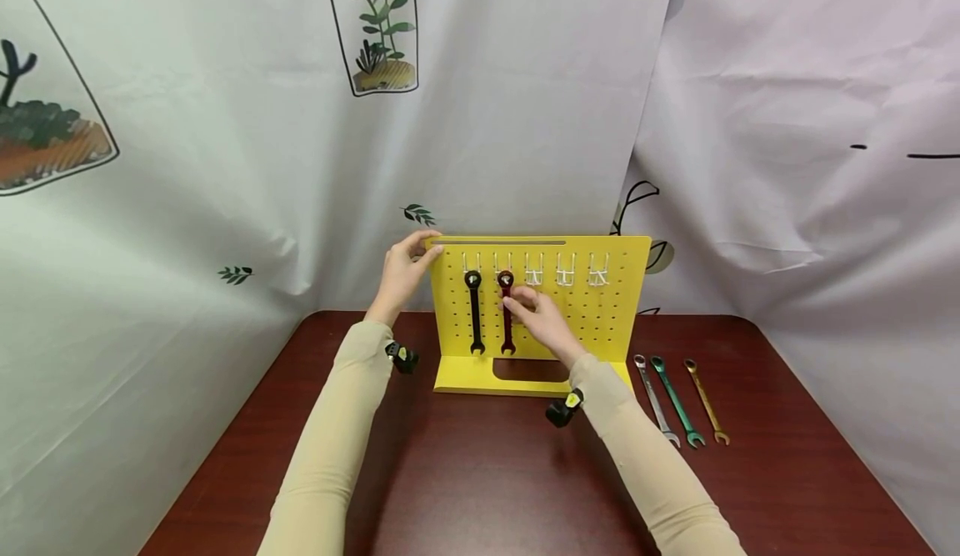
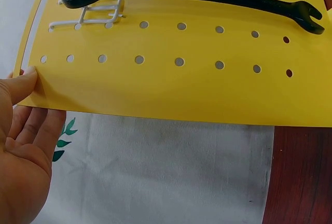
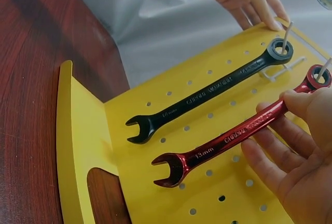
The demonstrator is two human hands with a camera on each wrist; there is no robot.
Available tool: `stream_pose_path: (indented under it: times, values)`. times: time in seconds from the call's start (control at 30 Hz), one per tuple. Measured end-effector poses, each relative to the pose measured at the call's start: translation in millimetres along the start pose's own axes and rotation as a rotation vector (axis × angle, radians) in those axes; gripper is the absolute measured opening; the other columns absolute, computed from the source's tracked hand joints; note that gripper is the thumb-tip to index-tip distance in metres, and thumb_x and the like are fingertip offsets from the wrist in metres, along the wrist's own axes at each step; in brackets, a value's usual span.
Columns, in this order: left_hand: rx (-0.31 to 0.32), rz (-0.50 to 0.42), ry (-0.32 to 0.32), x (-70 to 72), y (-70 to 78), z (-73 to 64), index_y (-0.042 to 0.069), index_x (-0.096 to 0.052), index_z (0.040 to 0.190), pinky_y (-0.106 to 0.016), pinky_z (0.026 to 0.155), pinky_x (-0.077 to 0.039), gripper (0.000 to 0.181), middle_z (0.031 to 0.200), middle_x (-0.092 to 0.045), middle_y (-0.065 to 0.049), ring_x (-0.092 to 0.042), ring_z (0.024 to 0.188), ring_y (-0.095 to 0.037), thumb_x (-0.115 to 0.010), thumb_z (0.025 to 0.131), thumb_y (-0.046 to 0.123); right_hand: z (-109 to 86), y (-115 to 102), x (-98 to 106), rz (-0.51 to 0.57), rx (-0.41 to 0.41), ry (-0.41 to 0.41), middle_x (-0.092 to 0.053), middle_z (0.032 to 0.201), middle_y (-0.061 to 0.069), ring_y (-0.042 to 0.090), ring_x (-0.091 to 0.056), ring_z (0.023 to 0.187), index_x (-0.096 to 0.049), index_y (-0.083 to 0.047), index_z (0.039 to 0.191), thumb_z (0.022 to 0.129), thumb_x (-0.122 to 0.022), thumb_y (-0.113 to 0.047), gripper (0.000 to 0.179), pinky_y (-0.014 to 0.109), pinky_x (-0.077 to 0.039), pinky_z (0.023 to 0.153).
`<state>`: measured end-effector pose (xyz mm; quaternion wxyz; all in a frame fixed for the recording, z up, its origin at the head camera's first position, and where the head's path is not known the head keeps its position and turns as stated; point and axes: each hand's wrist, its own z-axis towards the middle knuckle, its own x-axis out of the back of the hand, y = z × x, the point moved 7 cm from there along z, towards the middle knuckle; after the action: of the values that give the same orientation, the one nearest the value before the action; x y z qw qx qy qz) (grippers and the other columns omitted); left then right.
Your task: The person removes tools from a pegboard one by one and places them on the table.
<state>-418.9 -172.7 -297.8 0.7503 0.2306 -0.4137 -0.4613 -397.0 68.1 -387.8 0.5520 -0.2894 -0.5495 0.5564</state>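
Observation:
A yellow pegboard (image 1: pixel 615 314) stands upright on the table. My left hand (image 1: pixel 405 271) grips its upper left corner, thumb in front and fingers behind, as the left wrist view (image 2: pixel 26 151) also shows. On the leftmost hook hangs a black wrench (image 1: pixel 475 313) by its ring end. Beside it, a red wrench (image 3: pixel 223 143) marked 13mm has its ring around the second hook. My right hand (image 1: pixel 542 316) pinches the red wrench near the ring, between thumb and fingers. The open ends of both wrenches point down.
Three white hooks (image 1: pixel 566 277) to the right on the board hold nothing. Right of the board lie a silver wrench (image 1: pixel 657 402), a green wrench (image 1: pixel 678 402) and a gold wrench (image 1: pixel 707 402) on the dark red table (image 1: pixel 480 473). A patterned white cloth (image 1: pixel 525 122) hangs behind.

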Motion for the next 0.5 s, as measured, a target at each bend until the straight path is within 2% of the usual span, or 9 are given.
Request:
stream_pose_path:
  times: [0.5]
  values:
    - [0.005,-0.014,-0.004,-0.2,-1.0,0.3,0.015,-0.069,0.126,-0.041,0.078,-0.051,0.032,0.095,-0.066,-0.008,-0.062,0.091,-0.020,-0.068,0.098,0.031,-8.8,-6.9,-1.3,-0.005,0.030,-0.019,-0.068,0.123,0.017,0.031,-0.064,0.113,-0.058,0.002,0.133,0.105,-0.059,-0.026,0.040,0.041,-0.054,0.094]
